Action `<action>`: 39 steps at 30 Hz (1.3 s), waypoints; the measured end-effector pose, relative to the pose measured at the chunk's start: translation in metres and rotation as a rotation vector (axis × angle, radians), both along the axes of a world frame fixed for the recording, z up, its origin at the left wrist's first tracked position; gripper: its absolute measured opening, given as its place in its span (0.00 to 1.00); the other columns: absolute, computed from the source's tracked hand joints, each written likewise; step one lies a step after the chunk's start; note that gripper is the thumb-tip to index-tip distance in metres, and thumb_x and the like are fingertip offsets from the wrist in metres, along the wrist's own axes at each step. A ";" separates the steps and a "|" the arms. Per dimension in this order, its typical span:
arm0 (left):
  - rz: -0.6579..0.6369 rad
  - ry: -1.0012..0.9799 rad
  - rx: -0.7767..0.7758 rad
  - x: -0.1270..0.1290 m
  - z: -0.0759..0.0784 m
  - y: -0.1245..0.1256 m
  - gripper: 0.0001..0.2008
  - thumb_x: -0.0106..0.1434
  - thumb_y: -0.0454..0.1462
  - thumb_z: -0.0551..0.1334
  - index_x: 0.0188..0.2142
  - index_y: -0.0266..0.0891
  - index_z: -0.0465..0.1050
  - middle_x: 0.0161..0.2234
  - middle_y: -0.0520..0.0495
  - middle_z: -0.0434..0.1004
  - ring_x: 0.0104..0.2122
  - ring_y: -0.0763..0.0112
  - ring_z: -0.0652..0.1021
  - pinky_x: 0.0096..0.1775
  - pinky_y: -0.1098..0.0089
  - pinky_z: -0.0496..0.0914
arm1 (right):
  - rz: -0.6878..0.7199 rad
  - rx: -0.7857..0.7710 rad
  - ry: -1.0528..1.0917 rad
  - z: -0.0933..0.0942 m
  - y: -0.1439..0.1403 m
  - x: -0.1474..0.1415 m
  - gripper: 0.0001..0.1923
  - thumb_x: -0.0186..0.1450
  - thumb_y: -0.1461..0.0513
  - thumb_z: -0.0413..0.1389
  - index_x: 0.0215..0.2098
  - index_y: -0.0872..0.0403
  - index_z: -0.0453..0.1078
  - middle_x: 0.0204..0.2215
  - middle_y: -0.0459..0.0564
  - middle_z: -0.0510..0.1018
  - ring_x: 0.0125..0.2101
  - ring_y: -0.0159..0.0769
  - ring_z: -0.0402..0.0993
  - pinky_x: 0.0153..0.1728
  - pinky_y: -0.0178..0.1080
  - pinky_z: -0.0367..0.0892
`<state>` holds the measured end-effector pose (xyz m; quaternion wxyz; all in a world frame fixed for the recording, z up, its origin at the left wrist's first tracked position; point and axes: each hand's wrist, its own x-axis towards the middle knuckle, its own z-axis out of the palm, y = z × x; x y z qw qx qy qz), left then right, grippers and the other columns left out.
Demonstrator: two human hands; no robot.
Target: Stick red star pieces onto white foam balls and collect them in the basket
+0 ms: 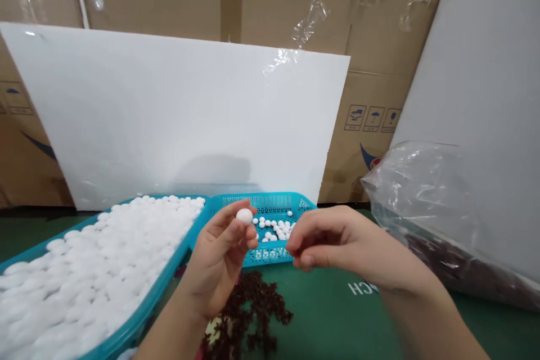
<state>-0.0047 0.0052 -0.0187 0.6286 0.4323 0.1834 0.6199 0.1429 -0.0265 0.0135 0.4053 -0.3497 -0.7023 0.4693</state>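
Note:
Between the thumb and fingers of my left hand is a small white ball, held up in front of a turquoise basket. My right hand hovers to the right of it, apart from the ball, with thumb and fingers drawn together. Whether anything is pinched there is hidden. Several loose white balls lie in the basket. Below my left hand, dark red-brown branching sprigs rest on the green work surface, partly covered by my wrist.
A large turquoise tray heaped with white balls fills the left side. A white board leans against cardboard boxes behind. At right, a clear plastic bag with dark red-brown contents lies against a white panel.

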 end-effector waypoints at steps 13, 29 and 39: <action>-0.041 -0.046 -0.024 -0.003 0.004 -0.010 0.12 0.30 0.32 0.66 0.20 0.35 0.72 0.13 0.51 0.69 0.14 0.81 0.66 0.16 0.85 0.63 | 0.048 0.067 0.019 -0.001 -0.006 -0.001 0.04 0.45 0.70 0.52 0.17 0.56 0.61 0.20 0.42 0.66 0.19 0.20 0.63 0.20 0.25 0.59; -0.183 -0.077 0.037 -0.001 -0.001 -0.012 0.07 0.38 0.30 0.60 0.22 0.38 0.71 0.17 0.50 0.72 0.14 0.80 0.67 0.17 0.82 0.63 | 0.078 0.252 0.035 -0.006 -0.007 -0.007 0.05 0.45 0.70 0.54 0.19 0.55 0.65 0.15 0.39 0.64 0.15 0.19 0.57 0.15 0.24 0.54; -0.053 -0.037 0.022 0.000 -0.002 -0.012 0.10 0.31 0.31 0.65 0.19 0.38 0.72 0.19 0.55 0.72 0.13 0.83 0.66 0.15 0.85 0.62 | 0.015 0.435 0.052 -0.006 -0.003 -0.007 0.13 0.48 0.74 0.49 0.21 0.52 0.69 0.25 0.43 0.69 0.26 0.22 0.64 0.23 0.24 0.59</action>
